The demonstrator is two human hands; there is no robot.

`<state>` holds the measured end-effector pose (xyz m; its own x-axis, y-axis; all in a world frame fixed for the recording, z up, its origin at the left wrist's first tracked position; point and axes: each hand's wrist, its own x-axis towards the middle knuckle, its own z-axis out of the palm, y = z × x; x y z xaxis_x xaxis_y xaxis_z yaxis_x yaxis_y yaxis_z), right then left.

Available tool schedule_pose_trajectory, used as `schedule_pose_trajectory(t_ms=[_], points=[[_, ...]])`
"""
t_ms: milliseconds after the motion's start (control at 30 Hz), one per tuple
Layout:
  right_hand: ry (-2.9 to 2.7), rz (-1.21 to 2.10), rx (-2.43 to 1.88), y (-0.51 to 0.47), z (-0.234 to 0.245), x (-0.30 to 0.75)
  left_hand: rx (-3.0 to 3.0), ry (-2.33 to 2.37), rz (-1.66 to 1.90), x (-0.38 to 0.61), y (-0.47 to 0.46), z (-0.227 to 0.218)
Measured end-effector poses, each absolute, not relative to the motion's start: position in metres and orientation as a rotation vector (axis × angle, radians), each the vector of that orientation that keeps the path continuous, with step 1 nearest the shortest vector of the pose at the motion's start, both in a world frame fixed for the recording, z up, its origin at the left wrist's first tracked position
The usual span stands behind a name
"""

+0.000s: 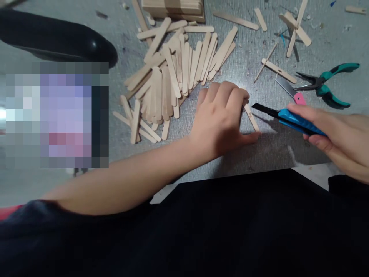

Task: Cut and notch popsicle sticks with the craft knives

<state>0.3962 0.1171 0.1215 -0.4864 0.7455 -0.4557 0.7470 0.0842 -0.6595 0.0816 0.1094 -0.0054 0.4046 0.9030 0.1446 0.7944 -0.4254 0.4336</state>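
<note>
My left hand (221, 119) rests on the grey work surface (259, 154), fingers curled, pinching a short wooden stick (251, 117) flat against it between thumb and fingertips. My right hand (337, 134) grips a blue utility knife (291, 120). Its black blade points left and stops just right of the stick's upper end. A large loose pile of wooden craft sticks (173, 77) lies just behind and left of my left hand.
Teal-handled pliers (328, 82) and a pink-handled blade (291, 91) lie at the right. Loose sticks, a glued cross (295, 27) and a notched stick (278, 70) sit behind. A stacked stick block (173, 9) is at the top. A black object (57, 38) lies left.
</note>
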Motion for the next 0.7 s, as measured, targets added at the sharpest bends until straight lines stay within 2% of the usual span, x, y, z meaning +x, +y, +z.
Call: schedule_pose_trajectory(t_ms=[100, 400, 533, 700], points=[[2.425, -1.146, 1.385, 0.103, 0.123, 0.392, 2.351, 1.46, 0.515, 0.081, 0.11, -0.004], [2.181, -1.229, 1.542, 0.08, 0.125, 0.364, 2.303, 1.452, 0.584, 0.083, 0.107, -0.008], [2.19, -1.096, 1.501, 0.077, 0.128, 0.354, 2.301, 1.439, 0.598, 0.088, 0.109, -0.013], [2.183, -0.85, 1.452, 0.074, 0.13, 0.347, 2.263, 1.468, 0.383, 0.094, 0.113, 0.004]])
